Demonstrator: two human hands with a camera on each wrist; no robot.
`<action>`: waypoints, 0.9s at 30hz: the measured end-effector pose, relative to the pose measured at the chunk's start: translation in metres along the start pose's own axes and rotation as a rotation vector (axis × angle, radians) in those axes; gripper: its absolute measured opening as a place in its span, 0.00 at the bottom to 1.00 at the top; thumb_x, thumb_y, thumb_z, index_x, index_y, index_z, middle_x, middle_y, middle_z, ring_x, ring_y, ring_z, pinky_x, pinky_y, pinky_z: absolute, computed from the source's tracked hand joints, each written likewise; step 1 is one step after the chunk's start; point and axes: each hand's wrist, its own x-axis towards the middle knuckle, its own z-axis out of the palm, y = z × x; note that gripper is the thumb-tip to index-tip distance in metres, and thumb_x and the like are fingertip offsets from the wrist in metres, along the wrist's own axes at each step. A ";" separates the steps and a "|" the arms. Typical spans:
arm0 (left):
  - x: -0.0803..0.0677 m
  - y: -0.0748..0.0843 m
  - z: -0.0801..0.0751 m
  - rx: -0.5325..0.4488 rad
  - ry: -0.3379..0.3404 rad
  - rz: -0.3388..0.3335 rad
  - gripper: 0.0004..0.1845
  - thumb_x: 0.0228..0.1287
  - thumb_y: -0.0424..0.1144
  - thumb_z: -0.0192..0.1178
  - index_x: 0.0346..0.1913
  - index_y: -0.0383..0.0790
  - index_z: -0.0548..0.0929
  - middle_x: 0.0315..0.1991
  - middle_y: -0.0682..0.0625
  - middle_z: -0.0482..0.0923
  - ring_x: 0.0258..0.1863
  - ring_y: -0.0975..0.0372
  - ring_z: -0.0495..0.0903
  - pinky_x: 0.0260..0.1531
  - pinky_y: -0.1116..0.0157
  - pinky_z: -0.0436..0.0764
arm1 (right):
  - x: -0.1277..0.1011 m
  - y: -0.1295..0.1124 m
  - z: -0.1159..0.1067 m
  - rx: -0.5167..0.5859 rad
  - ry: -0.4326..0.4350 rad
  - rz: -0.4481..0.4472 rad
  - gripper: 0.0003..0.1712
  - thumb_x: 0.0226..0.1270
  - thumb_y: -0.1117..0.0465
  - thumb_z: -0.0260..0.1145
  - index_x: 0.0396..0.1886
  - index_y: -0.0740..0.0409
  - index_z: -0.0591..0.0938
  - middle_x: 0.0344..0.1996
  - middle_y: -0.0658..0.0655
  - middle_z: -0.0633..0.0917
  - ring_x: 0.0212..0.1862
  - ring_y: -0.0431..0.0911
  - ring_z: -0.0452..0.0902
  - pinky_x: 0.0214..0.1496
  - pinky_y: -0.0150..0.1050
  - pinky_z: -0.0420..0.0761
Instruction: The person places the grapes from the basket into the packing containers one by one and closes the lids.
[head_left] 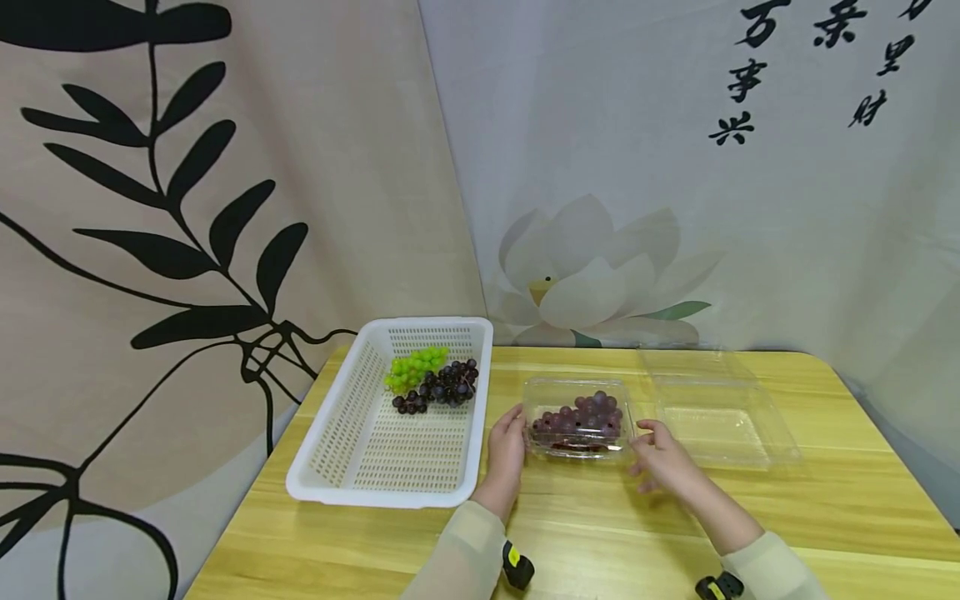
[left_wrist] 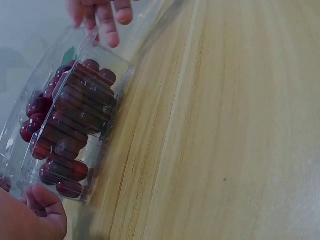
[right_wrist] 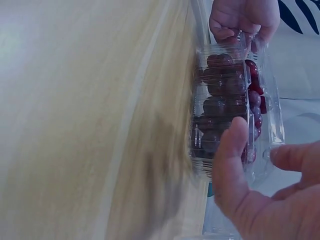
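The clear clamshell box of red grapes (head_left: 577, 419) sits on the wooden table (head_left: 825, 517), just right of the white slotted basket (head_left: 352, 450), and both hands are on it: the left hand (head_left: 507, 450) grips the box's left end, fingers curled at its rim, and the right hand (head_left: 660, 460) grips the right end, thumb pressed on the wall and fingers reaching over the lid edge, as the right wrist view shows. The step in hand looks like closing or steadying this box, and it is best done with even pressure from both ends, since the thin plastic probably flexes and would bow or spring open if one side is squeezed harder; I would keep the box flat on the table, press at the rim where the lid seats rather than on the domed middle, and avoid crushing the fruit that stands close under the lid. Counting from the box outward: one filled box; one empty clear clamshell (head_left: 720, 417) lying open just to its right; one basket to its left; inside that basket, one bunch of green grapes (head_left: 416, 367) and two small bunches of dark grapes (head_left: 442, 387), touching each other at the far end.
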 end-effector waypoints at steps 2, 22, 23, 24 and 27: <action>-0.003 0.004 0.000 -0.004 -0.005 0.009 0.22 0.69 0.37 0.48 0.64 0.32 0.70 0.26 0.52 0.70 0.21 0.66 0.66 0.20 0.71 0.71 | -0.001 0.002 0.002 0.031 -0.002 0.047 0.29 0.74 0.59 0.47 0.66 0.72 0.53 0.52 0.74 0.68 0.34 0.51 0.77 0.27 0.42 0.83; 0.001 -0.002 0.003 0.036 0.015 0.038 0.21 0.70 0.34 0.46 0.63 0.31 0.71 0.56 0.35 0.73 0.34 0.61 0.74 0.32 0.69 0.76 | 0.009 0.017 0.003 0.227 -0.061 0.112 0.15 0.74 0.59 0.47 0.38 0.68 0.72 0.27 0.53 0.75 0.29 0.43 0.71 0.33 0.39 0.81; 0.001 -0.001 0.003 0.041 0.019 0.041 0.21 0.70 0.34 0.46 0.62 0.31 0.72 0.57 0.35 0.72 0.38 0.59 0.75 0.35 0.68 0.76 | 0.009 0.018 0.003 0.230 -0.057 0.109 0.15 0.74 0.59 0.47 0.38 0.68 0.72 0.27 0.53 0.75 0.29 0.43 0.71 0.33 0.39 0.81; 0.001 -0.001 0.003 0.048 0.023 0.049 0.21 0.70 0.34 0.46 0.62 0.30 0.72 0.57 0.35 0.72 0.42 0.57 0.75 0.38 0.68 0.77 | 0.009 0.018 0.004 0.233 -0.049 0.108 0.14 0.73 0.60 0.47 0.38 0.68 0.72 0.27 0.53 0.75 0.29 0.43 0.71 0.33 0.39 0.81; 0.001 -0.001 0.004 0.048 0.029 0.048 0.20 0.70 0.34 0.46 0.61 0.29 0.72 0.56 0.35 0.72 0.46 0.54 0.75 0.40 0.67 0.77 | 0.011 0.021 0.006 0.242 -0.023 0.107 0.13 0.72 0.61 0.48 0.37 0.68 0.73 0.26 0.53 0.75 0.28 0.43 0.70 0.31 0.38 0.80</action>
